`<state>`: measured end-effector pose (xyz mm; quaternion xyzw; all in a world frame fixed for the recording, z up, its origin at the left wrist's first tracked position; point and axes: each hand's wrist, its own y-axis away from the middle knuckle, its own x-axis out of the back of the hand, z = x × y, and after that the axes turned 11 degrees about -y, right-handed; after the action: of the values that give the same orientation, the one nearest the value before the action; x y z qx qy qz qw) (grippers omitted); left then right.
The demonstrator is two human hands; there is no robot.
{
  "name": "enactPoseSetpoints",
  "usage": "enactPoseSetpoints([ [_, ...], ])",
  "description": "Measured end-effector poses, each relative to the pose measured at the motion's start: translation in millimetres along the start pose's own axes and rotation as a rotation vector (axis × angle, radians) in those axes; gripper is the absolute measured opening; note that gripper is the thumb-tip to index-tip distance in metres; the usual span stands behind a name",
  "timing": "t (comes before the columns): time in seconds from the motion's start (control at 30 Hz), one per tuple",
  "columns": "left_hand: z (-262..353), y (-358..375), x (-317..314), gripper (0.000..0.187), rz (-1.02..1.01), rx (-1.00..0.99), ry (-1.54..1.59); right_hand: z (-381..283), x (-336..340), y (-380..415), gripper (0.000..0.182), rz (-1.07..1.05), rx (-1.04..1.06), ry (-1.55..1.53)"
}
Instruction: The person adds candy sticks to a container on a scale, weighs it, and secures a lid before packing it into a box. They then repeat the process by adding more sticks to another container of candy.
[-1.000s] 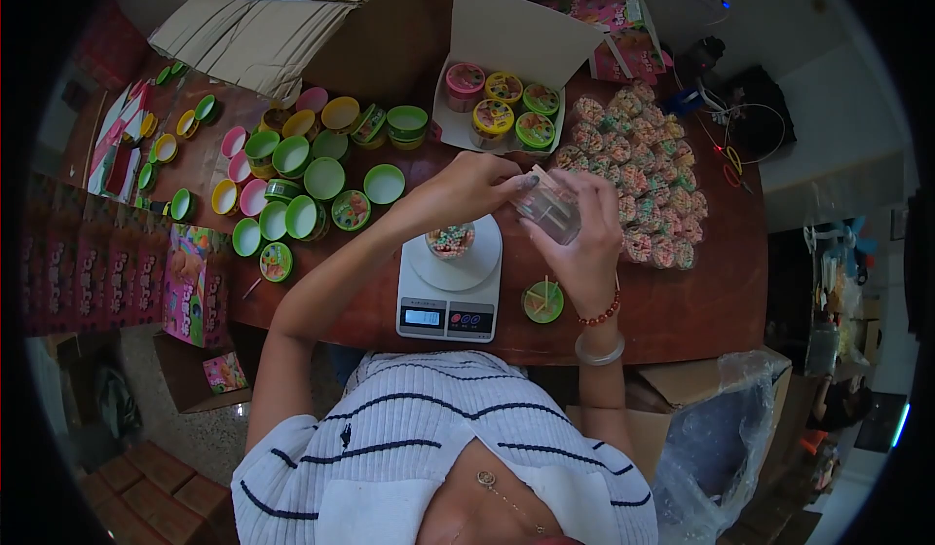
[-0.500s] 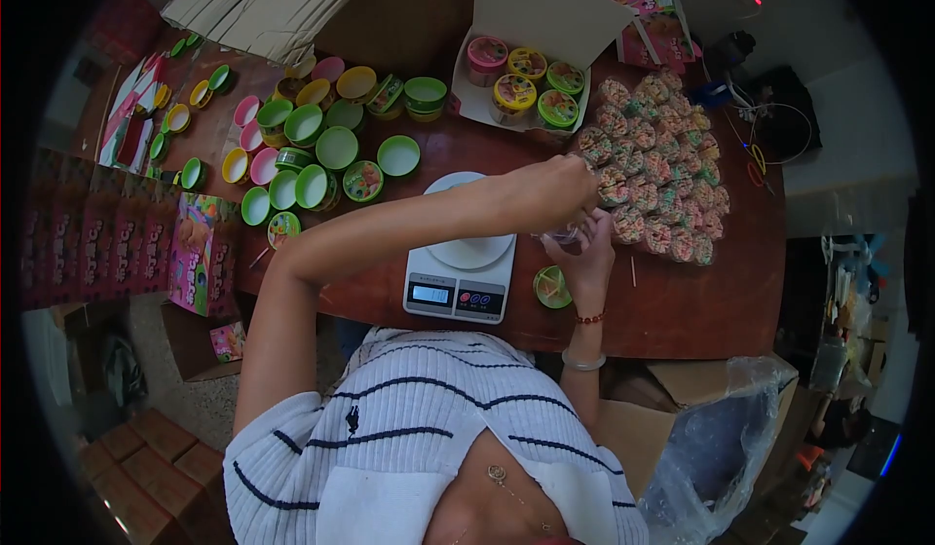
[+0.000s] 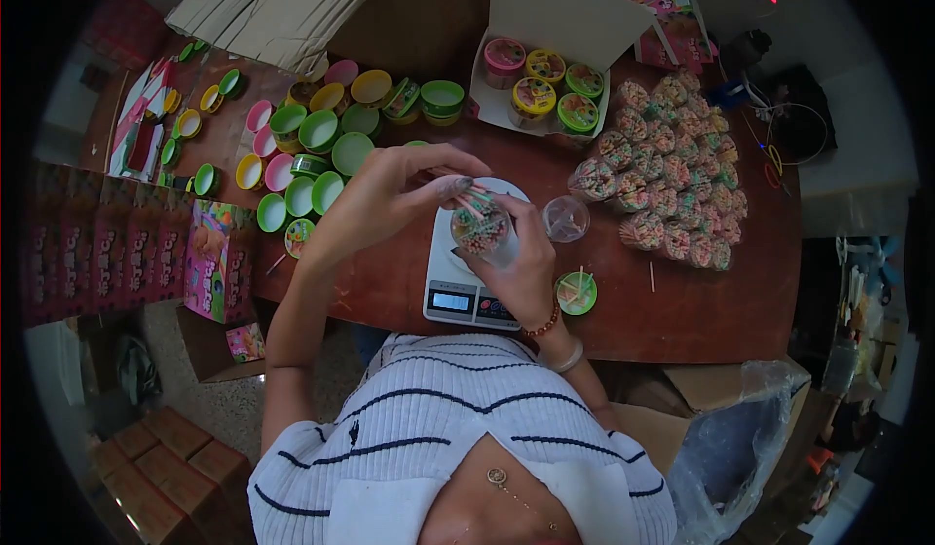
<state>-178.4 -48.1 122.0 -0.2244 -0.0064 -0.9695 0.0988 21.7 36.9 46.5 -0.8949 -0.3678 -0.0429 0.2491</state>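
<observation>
My right hand is wrapped round a clear plastic cup packed with thin coloured sticks, above the white kitchen scale. My left hand comes in from the left, its thumb and fingers closed on sticks at the cup's upper side. Part of the scale's pan is hidden behind the hands and cup; its display is lit. Right of the hands, another clear plastic cup rests on the table. A small green tub with a few loose sticks lies nearer my right wrist.
Many stick-filled clear cups stand grouped at the right. Green, yellow and pink tubs crowd the left. An open white carton holds lidded tubs at the back. Pink printed boxes line the left edge; scissors lie far right.
Both hands have moved left from beside the grouped cups to over the scale. The stick-filled cup is now in my right hand, and a clear cup now shows on the table.
</observation>
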Motion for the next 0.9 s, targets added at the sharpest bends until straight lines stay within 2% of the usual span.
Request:
enactPoseSetpoints([
  [0.03, 3, 7, 0, 0.021, 0.085, 0.076, 0.012, 2, -5, 0, 0.068, 0.070, 0.004, -0.025],
  [0.13, -2, 11, 7, 0.021, 0.086, 0.186, -0.084, 21, -13, -2, 0.068, 0.109, 0.018, 0.018],
  [0.3, 1, 11, -4, 0.014, 0.180, 0.131, -0.229, 28, -15, 0, 0.070, 0.155, 0.051, 0.086],
  [0.37, -4, 11, -13, 0.012, 0.241, -0.007, -0.262, 28, -12, 0, 0.070, 0.166, 0.056, 0.099],
  [0.6, -8, 4, -39, 0.015, 0.203, -0.163, -0.588, 29, -9, 3, 0.070, 0.181, -0.007, 0.070],
  [0.67, -12, 1, -44, 0.016, 0.206, -0.393, -0.861, 30, -8, 4, 0.071, 0.183, -0.012, 0.054],
  [0.8, -18, 1, -47, 0.016, 0.140, -0.386, -0.932, 32, -6, 6, 0.072, 0.151, -0.027, 0.059],
  [0.9, -18, 0, -47, 0.024, 0.086, -0.359, -0.895, 33, -6, 9, 0.071, 0.123, -0.066, 0.027],
])
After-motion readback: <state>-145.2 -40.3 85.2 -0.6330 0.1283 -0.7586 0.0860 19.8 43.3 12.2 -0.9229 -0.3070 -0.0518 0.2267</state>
